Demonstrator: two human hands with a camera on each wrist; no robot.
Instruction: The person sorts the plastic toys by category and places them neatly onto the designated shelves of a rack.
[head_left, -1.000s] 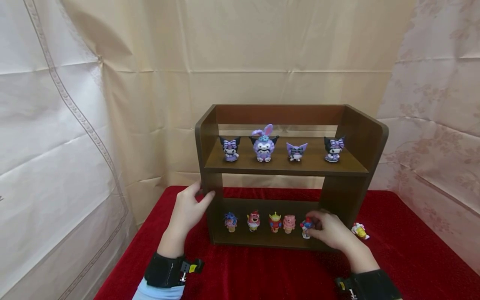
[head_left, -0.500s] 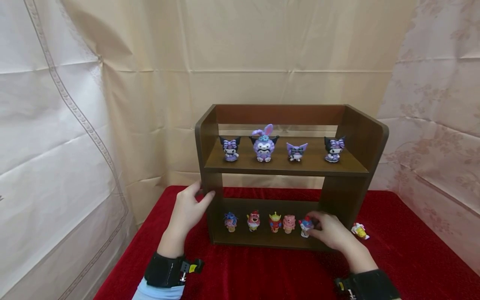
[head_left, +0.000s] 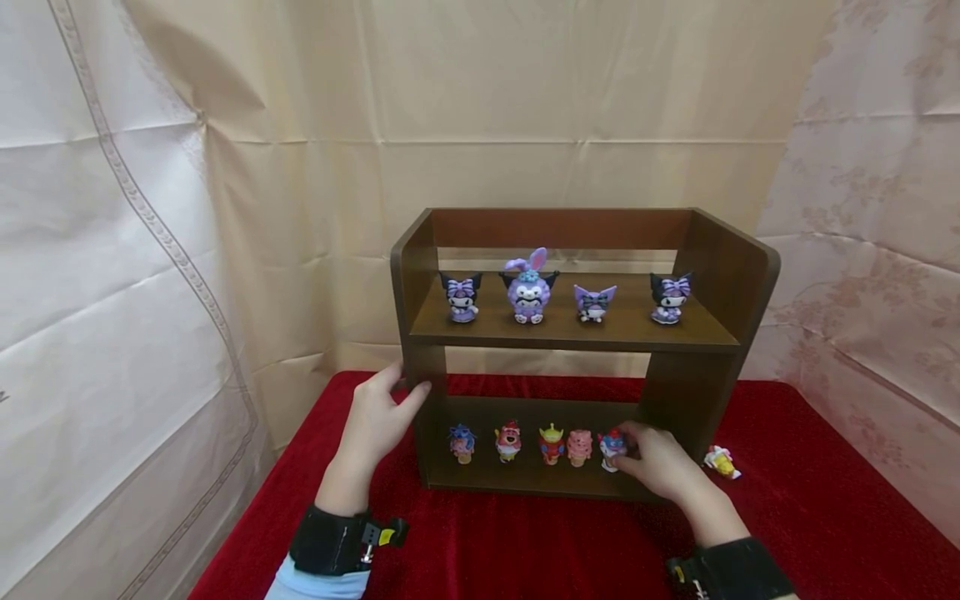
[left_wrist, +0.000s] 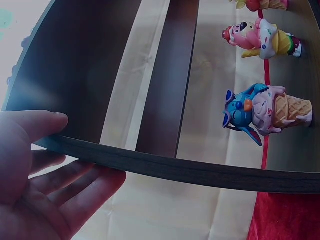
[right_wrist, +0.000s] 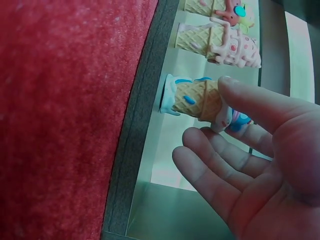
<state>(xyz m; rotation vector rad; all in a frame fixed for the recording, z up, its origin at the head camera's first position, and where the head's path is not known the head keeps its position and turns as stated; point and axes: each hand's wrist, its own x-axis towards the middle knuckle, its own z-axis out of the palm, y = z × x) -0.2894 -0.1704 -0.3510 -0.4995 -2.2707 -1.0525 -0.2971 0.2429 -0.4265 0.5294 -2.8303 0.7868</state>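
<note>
My right hand (head_left: 663,462) pinches an ice-cream-cone figurine (right_wrist: 197,98) at the right end of the bottom shelf of a brown wooden display shelf (head_left: 573,340). The figurine has a pale blue base and a waffle cone; its upper part is mostly hidden by thumb and fingers. It stands upright beside a pink figurine (head_left: 579,447). My left hand (head_left: 375,421) holds the left side panel (left_wrist: 165,167), thumb inside and fingers outside. Along the same row are a blue-headed cone figurine (left_wrist: 267,110), a pink bear-like figurine (head_left: 507,442) and a green-headed figurine (head_left: 551,445).
On the upper shelf stand several purple and black figurines, among them a tall rabbit-eared one (head_left: 528,292). A yellow and white figurine (head_left: 722,462) lies on the red tablecloth (head_left: 510,550) right of the shelf. A beige curtain (head_left: 570,108) hangs behind.
The right hand has shifted the pinched figurine slightly back and left, closer to the pink one, its face now turned more forward. My left hand has stayed on the side panel.
</note>
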